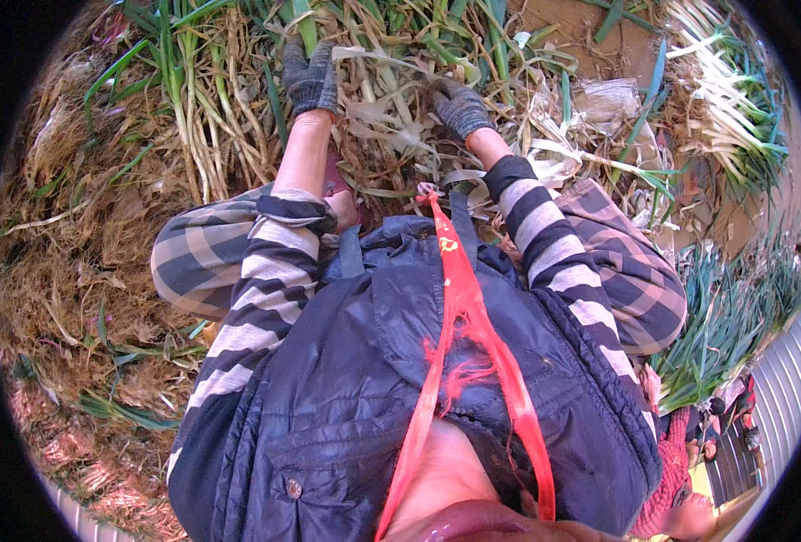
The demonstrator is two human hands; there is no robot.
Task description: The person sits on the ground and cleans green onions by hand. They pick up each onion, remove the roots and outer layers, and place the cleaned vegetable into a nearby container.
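My left hand (311, 76), in a grey knitted glove, reaches into a heap of leeks or large green onions. A green leaf (306, 26) rises right at its fingertips; whether the fingers grip it is not clear. To the right, my right hand (463, 112) wears a matching glove and rests among dry, pale leaf strips. Its fingertips are partly covered, so any hold is hidden. Between the hands lies a tangle of withered leaves and whitish peelings (390, 115). Left of my left hand, several long stalks (194, 115) with green tops lie together.
Matted roots and dry trimmings (102, 237) cover the ground at left. Cleaned white stalks (725, 101) lie in a pile at upper right, with a green-leaved pile (725, 305) below. A person in red checks (671, 461) is at lower right. A red lanyard (451, 264) hangs before my chest.
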